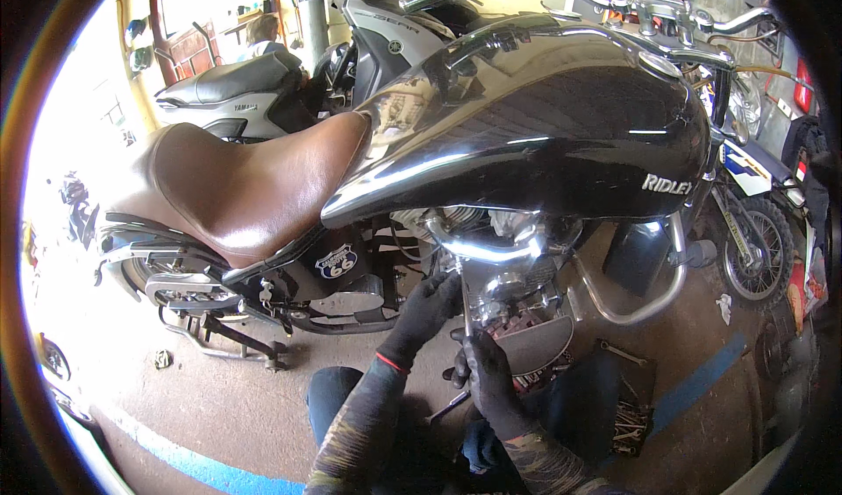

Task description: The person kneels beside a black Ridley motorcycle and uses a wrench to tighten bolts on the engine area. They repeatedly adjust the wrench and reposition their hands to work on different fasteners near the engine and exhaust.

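In front of me stands a motorcycle with a glossy black fuel tank (544,135) and a brown leather seat (254,175). My left hand (430,309), in a black glove, is at the engine (504,284), its fingers closed by the upper end of a slim metal hand tool (467,306). What those fingertips pinch is hidden. Below it, my right hand (493,383), also gloved, is wrapped round the tool's lower end. The tool points upright toward the chrome pipe (491,248); its tip and exact kind cannot be made out.
A chrome crash bar (645,311) curves out at the right. A dark tray of wrenches (631,416) lies by my right knee, and another metal tool (447,405) is on the floor beside my right hand. A scooter (237,87) stands behind, a dirt bike wheel (759,254) far right.
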The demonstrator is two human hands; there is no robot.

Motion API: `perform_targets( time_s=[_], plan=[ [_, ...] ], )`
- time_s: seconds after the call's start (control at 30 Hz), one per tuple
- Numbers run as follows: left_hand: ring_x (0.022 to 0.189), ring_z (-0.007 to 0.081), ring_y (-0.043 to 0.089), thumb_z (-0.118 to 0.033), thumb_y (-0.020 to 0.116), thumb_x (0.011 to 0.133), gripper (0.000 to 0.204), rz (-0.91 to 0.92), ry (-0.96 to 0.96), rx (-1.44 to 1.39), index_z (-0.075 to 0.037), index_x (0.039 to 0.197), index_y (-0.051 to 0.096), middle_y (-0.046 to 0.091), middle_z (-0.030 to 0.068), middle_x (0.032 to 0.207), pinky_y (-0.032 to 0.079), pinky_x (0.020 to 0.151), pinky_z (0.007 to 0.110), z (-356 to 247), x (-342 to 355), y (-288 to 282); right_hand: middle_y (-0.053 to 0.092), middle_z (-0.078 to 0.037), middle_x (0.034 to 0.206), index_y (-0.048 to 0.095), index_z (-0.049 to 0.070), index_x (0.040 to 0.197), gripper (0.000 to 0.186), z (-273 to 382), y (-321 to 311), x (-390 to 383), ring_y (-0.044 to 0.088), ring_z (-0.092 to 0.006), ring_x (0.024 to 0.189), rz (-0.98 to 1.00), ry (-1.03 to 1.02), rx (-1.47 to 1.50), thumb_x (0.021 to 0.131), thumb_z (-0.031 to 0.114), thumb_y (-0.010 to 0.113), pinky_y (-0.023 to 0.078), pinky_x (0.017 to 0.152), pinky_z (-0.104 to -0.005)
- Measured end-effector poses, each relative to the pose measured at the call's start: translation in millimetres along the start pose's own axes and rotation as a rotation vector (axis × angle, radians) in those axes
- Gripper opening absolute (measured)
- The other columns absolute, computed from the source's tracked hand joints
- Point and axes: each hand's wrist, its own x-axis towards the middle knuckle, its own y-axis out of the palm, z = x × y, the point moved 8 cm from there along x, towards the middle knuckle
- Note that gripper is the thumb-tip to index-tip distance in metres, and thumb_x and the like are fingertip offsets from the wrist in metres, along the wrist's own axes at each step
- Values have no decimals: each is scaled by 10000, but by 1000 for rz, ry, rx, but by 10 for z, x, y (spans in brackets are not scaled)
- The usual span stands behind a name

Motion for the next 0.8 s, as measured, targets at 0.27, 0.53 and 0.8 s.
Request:
perform_targets(
  time_s=[0.27, 0.53, 0.8],
  plan=[
    [768, 91, 589, -251, 516, 1073, 313, 82, -290, 4, 35, 1104, 637, 654, 28, 835, 501, 712, 275, -54, 59, 73, 498, -32, 674, 549, 27, 1219, 328, -111, 6, 28, 496, -130, 546, 28, 47, 41, 1050, 306, 517, 456, 528, -297],
    [780, 167, 656, -299, 455, 1086, 357, 210, -177, -70, 25, 1088, 605, 667, 86, 855, 539, 748, 317, -259, -143, 114, 527, 1, 667, 576, 14, 1160, 314, 588, -108, -437, 522, -83, 525, 64, -41, -530, 1088, 298, 464, 448, 514, -255],
    [846, 324, 656, -180, 608, 989, 202, -256, 138, 591, -20, 1109, 642, 665, 138, 971, 512, 732, 408, -509, 16, -291, 515, -21, 670, 578, 11, 1160, 300, 524, -197, -436, 553, -100, 553, 156, 21, -93, 1092, 276, 455, 463, 509, -247]
  ],
)
